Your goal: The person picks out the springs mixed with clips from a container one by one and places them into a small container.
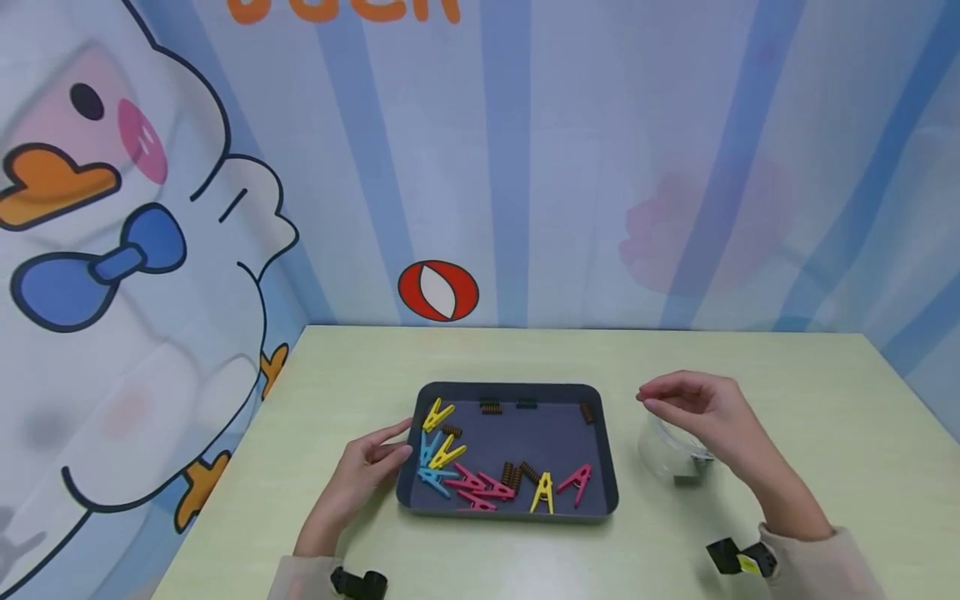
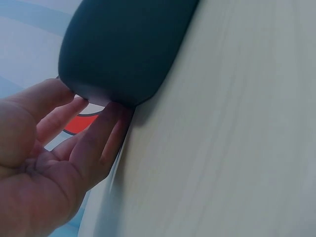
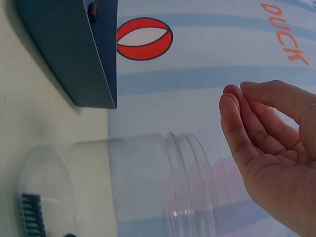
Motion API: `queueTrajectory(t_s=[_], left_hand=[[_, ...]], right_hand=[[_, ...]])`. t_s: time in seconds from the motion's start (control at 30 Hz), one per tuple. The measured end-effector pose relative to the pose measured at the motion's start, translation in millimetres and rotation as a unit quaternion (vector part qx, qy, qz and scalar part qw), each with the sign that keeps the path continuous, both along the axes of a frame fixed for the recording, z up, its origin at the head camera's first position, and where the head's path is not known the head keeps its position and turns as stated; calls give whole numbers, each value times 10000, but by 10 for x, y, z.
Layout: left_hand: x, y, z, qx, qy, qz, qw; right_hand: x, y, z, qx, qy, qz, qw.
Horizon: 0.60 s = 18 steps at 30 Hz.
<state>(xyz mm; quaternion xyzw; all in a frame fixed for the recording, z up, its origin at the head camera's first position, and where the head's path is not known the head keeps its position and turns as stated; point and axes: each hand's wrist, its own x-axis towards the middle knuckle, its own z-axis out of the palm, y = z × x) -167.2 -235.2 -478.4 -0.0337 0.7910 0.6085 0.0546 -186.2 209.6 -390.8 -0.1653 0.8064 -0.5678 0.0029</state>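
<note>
A dark grey tray holds several coil springs and several clothespin-shaped clips in yellow, pink and blue. My left hand rests its fingertips against the tray's left side; in the left wrist view the fingers touch the outer wall and look nearly straight. To the right of the tray stands a clear jar with a dark spring at its bottom. My right hand hovers over the jar's mouth, thumb close to loosely bent fingers, with nothing visible between them.
Both things stand on a pale wood-grain table. Behind it hangs a striped blue and white backdrop with a printed duck. Dark wrist cameras sit at both cuffs.
</note>
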Motion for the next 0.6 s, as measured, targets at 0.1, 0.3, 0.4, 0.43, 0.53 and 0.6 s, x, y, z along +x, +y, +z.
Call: queueTrajectory(t_s=[0.1,0.3,0.4,0.43,0.53,0.6], left_hand=[[6,-8,3,27,24,4,10000],[-12,-7,-3,55,27,-30,10000],[-4,-3,-3,-27,45,26,10000],[-2,-3,-5,-31,41,49,10000],[4,-3,-9,-19,19,98,9999],[9,-5,-9,-4,10,108,9999]], right_hand=[[-13,-93,-17,-50,-84,229,9997],[-38,-254,-64,-22,-210,549,9983],[-46,-319,-79,-59,-245,640,9976],[-47,-338,-82,-73,-260,669,9974],[-50,-393,-86,-156,-293,741,9967],[-55,-433,-95,-218,-283,793,9962]])
